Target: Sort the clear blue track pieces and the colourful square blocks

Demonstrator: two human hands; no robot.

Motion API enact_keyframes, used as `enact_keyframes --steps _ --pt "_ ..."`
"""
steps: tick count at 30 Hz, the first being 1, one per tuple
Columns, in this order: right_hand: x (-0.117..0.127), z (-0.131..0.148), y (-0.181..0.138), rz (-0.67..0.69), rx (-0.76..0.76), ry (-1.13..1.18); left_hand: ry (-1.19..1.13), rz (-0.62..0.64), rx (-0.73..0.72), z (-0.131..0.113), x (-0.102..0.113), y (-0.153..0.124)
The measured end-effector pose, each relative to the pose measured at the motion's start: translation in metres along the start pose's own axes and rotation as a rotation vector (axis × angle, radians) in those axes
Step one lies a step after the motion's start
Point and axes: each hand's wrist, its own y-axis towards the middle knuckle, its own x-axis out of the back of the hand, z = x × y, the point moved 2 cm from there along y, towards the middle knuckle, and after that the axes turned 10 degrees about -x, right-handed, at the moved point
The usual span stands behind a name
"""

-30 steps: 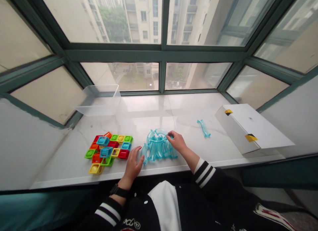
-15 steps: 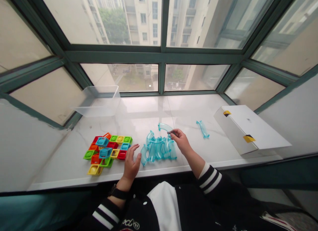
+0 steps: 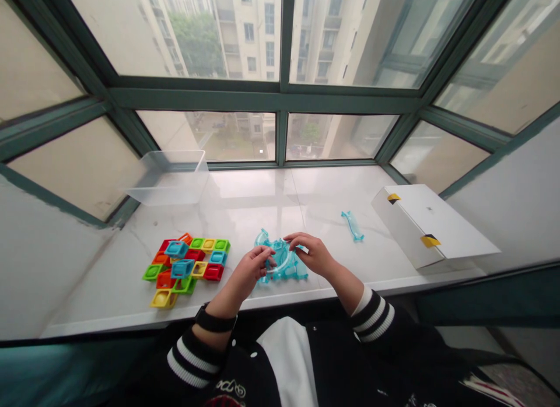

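A translucent blue curved track piece (image 3: 282, 267) is held just above a pile of similar blue track pieces (image 3: 297, 273). My left hand (image 3: 251, 269) pinches its left end between thumb and fingers. At the other end, the bent fingers and thumb of my right hand (image 3: 314, 254) close on the piece. The hands partly cover the pile, so some of its pieces are hidden. One more blue track piece (image 3: 353, 226) lies apart on the white sill to the right.
Joined red, yellow, green and blue plastic blocks (image 3: 186, 267) sit left of my hands. Behind them is a clear plastic bin (image 3: 175, 194). A white box (image 3: 437, 226) with yellow-black tape stands on the right. Window frames (image 3: 262, 98) bound the marble sill (image 3: 245, 209) at the back.
My right hand has brought the curved piece down and towards me, over the pile. My left hand has moved right from beside the blocks and taken its end.
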Motion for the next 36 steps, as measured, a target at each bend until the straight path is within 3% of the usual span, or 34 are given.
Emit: enact_keyframes --steps 8,15,23,26,30,36 --pt "0.003 -0.005 0.001 -0.036 -0.03 -0.052 0.019 0.143 0.096 0.008 -0.002 -0.008" --pt "0.004 -0.005 0.0 -0.045 -0.029 -0.074 0.008 0.141 0.124 0.01 -0.006 -0.011" --pt "0.005 -0.01 0.001 -0.04 -0.034 -0.093 0.018 0.103 0.061 0.015 -0.006 -0.011" --pt "0.007 -0.004 0.001 -0.09 -0.034 -0.103 0.016 0.076 0.013 0.019 -0.003 -0.007" --pt "0.007 0.005 -0.009 -0.262 -0.021 -0.065 -0.009 -0.039 -0.079 0.02 0.002 -0.001" --pt "-0.025 0.006 -0.03 -0.115 0.044 -0.088 -0.052 -0.17 -0.176 0.019 -0.002 0.003"
